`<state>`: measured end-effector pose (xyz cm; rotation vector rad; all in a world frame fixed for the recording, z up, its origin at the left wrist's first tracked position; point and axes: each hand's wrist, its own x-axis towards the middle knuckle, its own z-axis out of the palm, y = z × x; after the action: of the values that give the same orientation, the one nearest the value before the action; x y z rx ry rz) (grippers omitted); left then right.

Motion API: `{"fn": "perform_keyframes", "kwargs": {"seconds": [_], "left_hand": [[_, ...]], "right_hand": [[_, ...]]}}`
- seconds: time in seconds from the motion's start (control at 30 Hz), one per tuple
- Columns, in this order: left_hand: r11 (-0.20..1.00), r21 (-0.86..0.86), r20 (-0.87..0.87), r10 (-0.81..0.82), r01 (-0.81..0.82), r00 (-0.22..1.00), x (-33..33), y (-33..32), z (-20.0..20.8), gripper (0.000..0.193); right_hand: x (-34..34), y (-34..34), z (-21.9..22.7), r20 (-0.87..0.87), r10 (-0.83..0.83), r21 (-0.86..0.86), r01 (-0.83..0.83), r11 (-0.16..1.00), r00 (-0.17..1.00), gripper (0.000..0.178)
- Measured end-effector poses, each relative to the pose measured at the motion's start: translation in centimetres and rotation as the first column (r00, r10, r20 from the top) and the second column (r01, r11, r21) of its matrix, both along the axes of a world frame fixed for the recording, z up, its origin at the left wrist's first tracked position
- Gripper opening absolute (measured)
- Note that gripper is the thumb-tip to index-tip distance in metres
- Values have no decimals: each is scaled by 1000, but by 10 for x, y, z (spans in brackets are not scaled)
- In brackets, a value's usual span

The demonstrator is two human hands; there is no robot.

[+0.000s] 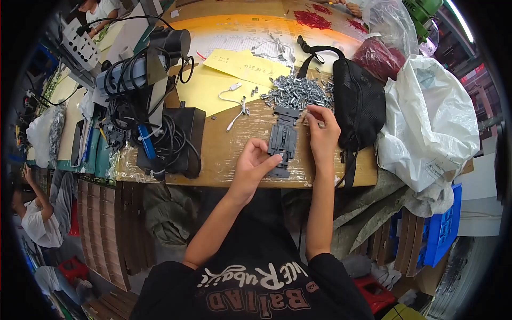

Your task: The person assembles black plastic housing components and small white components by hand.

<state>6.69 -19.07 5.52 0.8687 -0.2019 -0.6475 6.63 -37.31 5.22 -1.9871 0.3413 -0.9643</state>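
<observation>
At the bench's near edge, loose bits crowd a grey block

Leftmost, black cables point(170, 140) tangle against a black box point(193, 118); an arm catching a loop could drag the heap across the bench point(224, 154). Next comes yellow paper point(208, 90), a white cable point(235, 86) lying over it. The left hand point(249, 169) pinches the block point(282, 140) in its grip, thumb on the face, fingers bent at the left edge. The block lies close to the bench's front, so a slack hold might let it slide off. Just beyond it sits a pile of metal bits point(298, 93); a careless knuckle could scatter them, and a stray one could jam in the block's grooves. The right hand point(325, 136) is beside the block's far end, thumb and forefinger almost meeting. A black pouch point(358, 101) follows, its strap point(350, 170) a likely snag for the forearm, then a white bag point(429, 117).

The left thumb covers part of the block. Whether the right grip holds a bit, I cannot tell. The white bag's contents are hidden.
</observation>
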Motion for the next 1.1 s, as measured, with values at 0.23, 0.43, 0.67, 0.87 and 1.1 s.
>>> {"fn": "perform_keyframes", "kwargs": {"seconds": [0.23, 0.43, 0.67, 0.87, 1.1], "left_hand": [[998, -55, 27, -8, 10, 1000, 6, -3, -3, 53], [999, 44, -27, 16, -15, 1000, 12, -7, -1, 67], [986, -30, -79, 164, -167, 983, 11, -19, -6, 53], [964, -39, 25, 263, -262, 965, 9, -24, -9, 48], [958, -118, -64, 254, -260, 965, 10, -18, -12, 36]], "right_hand": [[-1, -1, 1, 4, 44, 48, -44, 998, 999, 14], [-16, 20, -3, 189, 98, 383, -165, 909, 977, 18], [-51, 46, -9, 303, 110, 602, -280, 747, 946, 19], [-49, 50, -6, 240, 140, 495, -245, 834, 961, 18], [-53, 59, -5, 178, 104, 514, -182, 838, 979, 21]]}}
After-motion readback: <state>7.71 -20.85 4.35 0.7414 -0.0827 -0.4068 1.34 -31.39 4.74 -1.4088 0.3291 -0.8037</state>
